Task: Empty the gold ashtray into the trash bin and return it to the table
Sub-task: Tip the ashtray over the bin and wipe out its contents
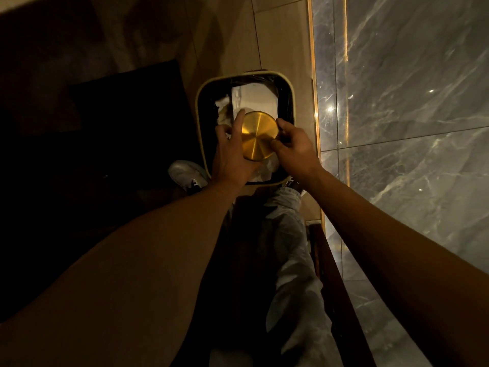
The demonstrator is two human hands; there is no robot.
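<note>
Both hands grip the gold ashtray, inverted, over the trash bin: left hand fingers clasp its left rim, right hand fingers pinch the right. Keep it centred between them; shake gently.

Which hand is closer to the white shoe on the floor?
Left. The left hand holds the gold ashtray's left side, just up and right of the white shoe. The right hand grips the ashtray's far side, over the trash bin.
</note>
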